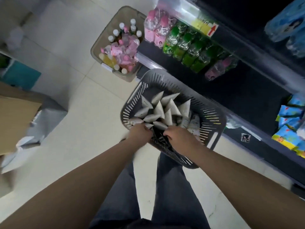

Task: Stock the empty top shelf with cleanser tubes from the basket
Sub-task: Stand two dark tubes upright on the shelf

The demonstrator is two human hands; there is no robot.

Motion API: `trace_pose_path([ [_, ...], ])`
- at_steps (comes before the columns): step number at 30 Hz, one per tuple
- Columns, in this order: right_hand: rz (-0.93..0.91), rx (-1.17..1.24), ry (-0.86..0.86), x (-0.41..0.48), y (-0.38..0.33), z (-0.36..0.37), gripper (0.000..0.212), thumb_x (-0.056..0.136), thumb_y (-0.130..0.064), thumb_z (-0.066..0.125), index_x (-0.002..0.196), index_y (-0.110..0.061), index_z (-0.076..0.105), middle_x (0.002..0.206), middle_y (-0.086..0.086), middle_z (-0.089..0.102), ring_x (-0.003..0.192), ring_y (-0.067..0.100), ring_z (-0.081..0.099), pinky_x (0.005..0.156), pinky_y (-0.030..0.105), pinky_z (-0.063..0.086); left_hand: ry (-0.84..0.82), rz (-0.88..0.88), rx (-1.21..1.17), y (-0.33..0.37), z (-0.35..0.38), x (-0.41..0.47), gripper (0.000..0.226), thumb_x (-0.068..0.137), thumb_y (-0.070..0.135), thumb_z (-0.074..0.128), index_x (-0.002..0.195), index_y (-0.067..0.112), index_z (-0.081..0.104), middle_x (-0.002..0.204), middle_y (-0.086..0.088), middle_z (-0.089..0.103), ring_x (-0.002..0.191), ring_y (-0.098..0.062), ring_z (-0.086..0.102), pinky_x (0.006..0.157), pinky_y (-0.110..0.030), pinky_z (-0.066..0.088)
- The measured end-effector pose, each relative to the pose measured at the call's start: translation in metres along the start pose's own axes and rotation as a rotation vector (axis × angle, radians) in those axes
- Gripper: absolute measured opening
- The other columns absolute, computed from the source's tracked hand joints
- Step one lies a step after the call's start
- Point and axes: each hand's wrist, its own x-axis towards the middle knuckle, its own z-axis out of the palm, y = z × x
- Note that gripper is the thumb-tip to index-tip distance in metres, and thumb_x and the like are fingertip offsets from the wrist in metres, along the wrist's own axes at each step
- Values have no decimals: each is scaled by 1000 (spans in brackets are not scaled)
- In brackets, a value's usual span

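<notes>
Both my hands down in basket (212, 113), left hand (140, 131) and right hand (177, 135) fingers curled among upright tubes (158, 109), grip unclear

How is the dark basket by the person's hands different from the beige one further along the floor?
The dark basket has slotted walls and holds white cleanser tubes; the beige basket looks solid-walled and holds capped bottles. Both hands reach into the dark one only. Both sit beside the shelving.

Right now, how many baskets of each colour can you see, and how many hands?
Dark grey basket: 1
Beige basket: 1
Hands: 2, the left hand and the right hand
Total: 4
</notes>
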Motion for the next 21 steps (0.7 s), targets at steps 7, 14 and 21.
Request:
trace_pose_path([
  [7, -520, -309, -160, 24, 36, 27, 24, 87, 2, 46, 101, -7, 63, 104, 6, 58, 97, 27, 54, 76, 41, 49, 112, -40, 255, 15, 49, 32, 34, 89, 19, 48, 111, -5, 60, 112, -19, 63, 108, -31, 59, 76, -28, 39],
  [14, -820, -417, -66, 46, 49, 34, 10, 75, 2, 66, 75, -8, 68, 82, 3, 65, 85, 24, 61, 74, 35, 54, 181, -39, 481, 12, 63, 49, 27, 88, 9, 46, 108, 2, 63, 110, -17, 65, 104, -32, 62, 76, -31, 45],
  [21, -928, -421, -4, 60, 48, 36, 25, 57, -1, 82, 49, -12, 62, 66, -2, 65, 69, 20, 63, 58, 26, 52, 260, -60, 481, 10, 64, 55, 22, 88, 5, 46, 99, 4, 65, 104, -15, 66, 100, -32, 63, 69, -30, 40],
])
